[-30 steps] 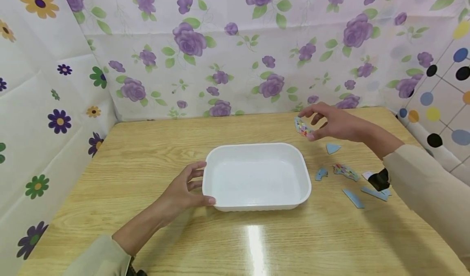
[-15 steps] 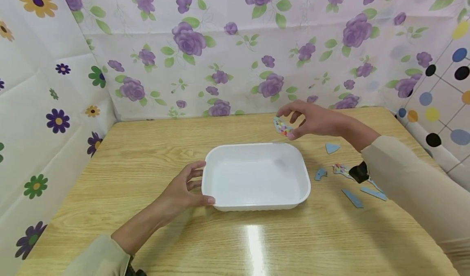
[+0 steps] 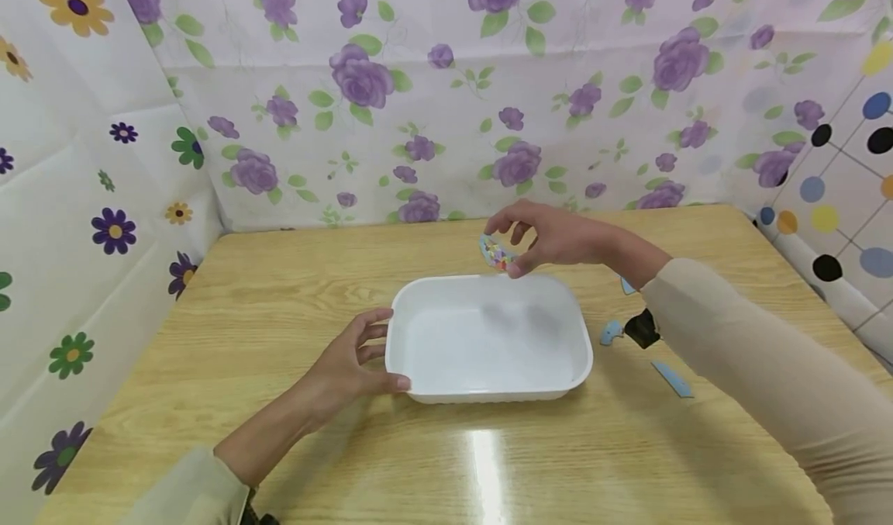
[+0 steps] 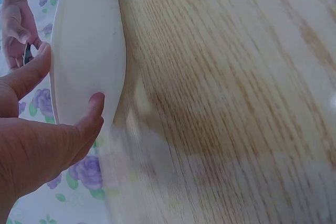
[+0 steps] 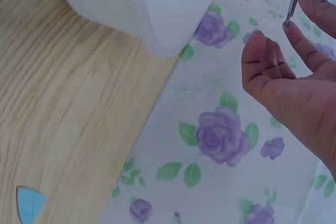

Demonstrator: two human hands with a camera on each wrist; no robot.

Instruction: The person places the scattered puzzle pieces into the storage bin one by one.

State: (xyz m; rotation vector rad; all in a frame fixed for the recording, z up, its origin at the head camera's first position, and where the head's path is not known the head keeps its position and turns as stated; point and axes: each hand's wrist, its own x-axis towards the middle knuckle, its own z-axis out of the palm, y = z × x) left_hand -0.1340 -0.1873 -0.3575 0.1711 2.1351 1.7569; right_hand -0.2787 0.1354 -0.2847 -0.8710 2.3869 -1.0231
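A white rectangular plastic tray [image 3: 474, 347] sits on the wooden table. My left hand [image 3: 345, 362] rests against its left end, fingers along the outer wall and thumb at the near corner; the left wrist view shows the thumb and a finger touching the tray wall [image 4: 89, 40]. My right hand [image 3: 561, 234] pinches a flat light-blue puzzle piece [image 3: 496, 252] with a multicoloured print between thumb and index finger. In the head view the piece appears just beyond the tray's far rim, raised off the table. Edge-on, the piece [image 5: 291, 9] looks thin in the right wrist view.
Right of the tray lie a small curved blue piece [image 3: 611, 332] and a blue strip [image 3: 673, 379]. A triangular blue piece [image 3: 628, 285] is partly covered by the right forearm, which also hides other pieces. Flowered sheets [image 3: 432, 122] stand behind and beside the table.
My right hand has moved leftward with the puzzle piece, from the right of the tray to its far rim, and its shadow now falls inside the tray. The left hand has stayed put.
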